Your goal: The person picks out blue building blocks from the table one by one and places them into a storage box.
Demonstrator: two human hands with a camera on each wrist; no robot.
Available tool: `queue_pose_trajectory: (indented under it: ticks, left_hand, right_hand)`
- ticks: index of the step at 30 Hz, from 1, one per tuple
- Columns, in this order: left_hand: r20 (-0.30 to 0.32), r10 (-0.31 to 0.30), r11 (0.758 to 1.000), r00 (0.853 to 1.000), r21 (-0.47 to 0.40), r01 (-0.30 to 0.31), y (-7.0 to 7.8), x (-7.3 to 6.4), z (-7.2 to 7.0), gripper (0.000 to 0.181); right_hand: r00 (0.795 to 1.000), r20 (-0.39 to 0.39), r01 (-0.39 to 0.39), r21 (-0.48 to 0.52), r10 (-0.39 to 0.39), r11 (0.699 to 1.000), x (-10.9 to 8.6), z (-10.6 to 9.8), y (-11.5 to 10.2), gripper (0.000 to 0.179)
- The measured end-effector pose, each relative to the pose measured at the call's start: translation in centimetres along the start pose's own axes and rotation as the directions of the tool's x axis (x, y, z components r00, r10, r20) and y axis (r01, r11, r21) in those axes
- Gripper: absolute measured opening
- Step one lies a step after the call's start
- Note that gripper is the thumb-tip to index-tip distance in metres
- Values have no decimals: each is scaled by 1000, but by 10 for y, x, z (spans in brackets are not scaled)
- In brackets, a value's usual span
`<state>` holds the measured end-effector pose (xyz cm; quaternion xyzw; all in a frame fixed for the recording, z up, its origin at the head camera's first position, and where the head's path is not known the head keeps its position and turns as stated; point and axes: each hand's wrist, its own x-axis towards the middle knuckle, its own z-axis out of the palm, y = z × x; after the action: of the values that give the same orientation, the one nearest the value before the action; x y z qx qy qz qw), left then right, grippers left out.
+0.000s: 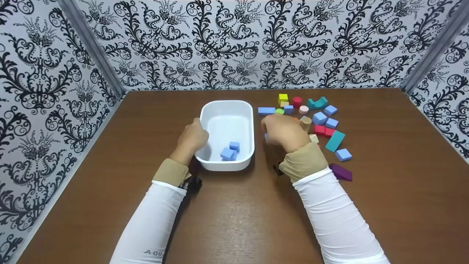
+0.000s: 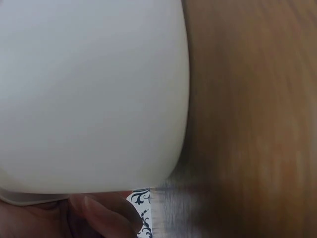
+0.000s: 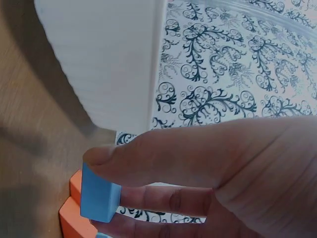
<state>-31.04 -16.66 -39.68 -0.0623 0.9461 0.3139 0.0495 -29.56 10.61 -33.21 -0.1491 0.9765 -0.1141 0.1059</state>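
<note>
A white plastic tub (image 1: 227, 167) stands on the table with several blue blocks (image 1: 229, 153) near its front end. My left hand (image 1: 193, 138) grips the tub's left rim; in the left wrist view the tub's outer wall (image 2: 94, 99) hides most of that hand. To the right of the tub, my right hand (image 1: 287, 132) is over the near side of the block pile. In the right wrist view its thumb and fingers pinch a blue block (image 3: 99, 193), just above orange blocks (image 3: 77, 213).
Loose blocks lie right of the tub: a teal one (image 1: 335, 141), red ones (image 1: 324, 130), a blue one (image 1: 343, 154), a yellow cube (image 1: 283, 98) and a purple one (image 1: 340, 172). The brown table (image 1: 234, 220) meets a patterned wall (image 1: 238, 44) behind.
</note>
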Motion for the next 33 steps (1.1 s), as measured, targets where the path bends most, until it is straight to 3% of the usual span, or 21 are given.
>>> queue_pose_trajectory:
  ticks: [7, 10, 14, 23, 28, 33]
  left_hand:
    - [-18, 13, 1000, 1000, 10, -13, 0, 1, 1, 61]
    - [2, 11, 1000, 1000, -11, -11, -1, 1, 0, 64]
    - [20, 4, 1000, 1000, -22, -4, -2, 2, 0, 66]
    - [-10, 4, 1000, 1000, 0, -4, -1, 2, 1, 63]
    - [-20, 6, 1000, 1000, 5, -6, -1, 2, 1, 62]
    - [-24, 6, 1000, 1000, 12, -5, -1, 1, 1, 62]
  right_hand:
    - [992, -85, 90, -16, -91, 996, 0, 0, -10, 29]
    - [986, -118, 118, -18, -120, 993, 0, 0, -15, 26]
    - [980, -149, 130, -18, -131, 991, 0, -1, -22, 30]
    - [972, -168, 168, 4, -165, 986, -5, 2, -40, 32]
    - [953, -188, 245, 18, -238, 969, -5, 7, -50, 33]
    - [919, -229, 328, -1, -320, 945, -4, 16, -59, 33]
